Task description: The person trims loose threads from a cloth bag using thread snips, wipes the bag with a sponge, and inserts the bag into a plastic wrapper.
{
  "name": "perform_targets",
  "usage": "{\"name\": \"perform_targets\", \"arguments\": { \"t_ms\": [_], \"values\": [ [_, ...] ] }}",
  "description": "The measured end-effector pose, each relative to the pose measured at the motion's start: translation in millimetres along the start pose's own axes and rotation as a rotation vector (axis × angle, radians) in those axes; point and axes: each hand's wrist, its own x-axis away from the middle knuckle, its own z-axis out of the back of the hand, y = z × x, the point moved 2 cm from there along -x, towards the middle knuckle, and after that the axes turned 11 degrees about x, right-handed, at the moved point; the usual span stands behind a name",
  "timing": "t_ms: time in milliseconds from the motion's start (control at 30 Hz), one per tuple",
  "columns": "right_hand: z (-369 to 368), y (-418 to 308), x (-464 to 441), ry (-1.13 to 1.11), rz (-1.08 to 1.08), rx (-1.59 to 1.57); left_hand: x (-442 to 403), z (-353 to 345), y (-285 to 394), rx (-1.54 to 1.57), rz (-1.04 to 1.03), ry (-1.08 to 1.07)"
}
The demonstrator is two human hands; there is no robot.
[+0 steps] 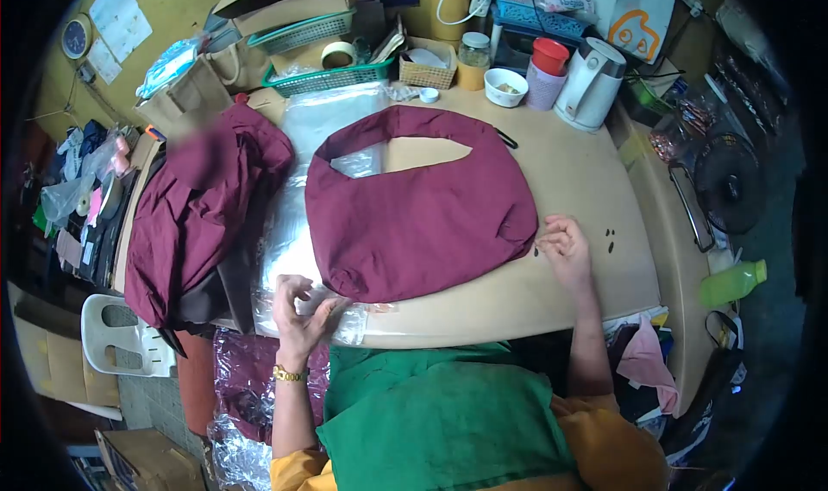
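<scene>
A maroon fabric shoulder bag [423, 219] lies flat on the tan table [604, 206], its wide strap looped toward the back. Beside the bag's lower left corner is my left hand [302, 312], fingers apart and curled, with nothing seen in it. My right hand [565, 243] is just off the bag's right edge, palm partly up, fingers loosely bent and holding nothing. Clear plastic sheets [280, 232] are under the bag's left side. A heap of maroon fabric [194, 224] with dark parts lies at the table's left.
Along the back stand a green basket [328, 79] with tape, a wicker basket [429, 64], a jar [473, 56], a white bowl [505, 87], a red-lidded cup [548, 73] and a white kettle [591, 86]. A green bottle [733, 282] is at right, a white stool [125, 340] at left.
</scene>
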Motion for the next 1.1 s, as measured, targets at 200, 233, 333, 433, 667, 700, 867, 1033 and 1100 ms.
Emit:
{"name": "perform_targets", "arguments": {
  "t_ms": [200, 233, 333, 433, 667, 700, 867, 1033, 1100],
  "values": [
    [-8.1, -39.3, -15.9, -0.012, 0.247, 0.318, -31.2, -12.3, 28.9, -0.223, -0.118, -0.267],
    [-8.7, -34.0, -20.9, -0.082, 0.334, 0.384, -34.6, -13.2, 31.6, -0.225, -0.103, -0.295],
    [-11.5, -50.0, -24.2, -0.170, 0.421, 0.540, -41.2, -16.0, 32.1, -0.218, -0.105, -0.339],
    [-18.0, -49.4, -24.7, -0.205, 0.360, 0.598, -42.0, -15.5, 30.0, -0.239, 0.005, -0.359],
    [-30.8, -46.8, -28.6, -0.175, 0.363, 0.702, -38.4, -18.1, 22.2, -0.212, 0.097, -0.351],
    [-33.2, -47.3, -29.0, -0.121, 0.382, 0.699, -37.7, -18.3, 21.8, -0.221, 0.117, -0.347],
    [-38.3, -44.6, -31.9, 0.082, 0.454, 0.369, -30.4, -22.4, 14.7, -0.247, 0.004, -0.200],
    [-39.1, -43.7, -40.2, 0.046, 0.279, -0.303, -31.4, -13.0, 15.0, 0.067, -0.050, 0.294],
    [-48.3, -37.3, -44.4, 0.098, 0.272, -0.300, -27.6, -15.9, 4.6, 0.225, -0.032, 0.335]
  ]
}}
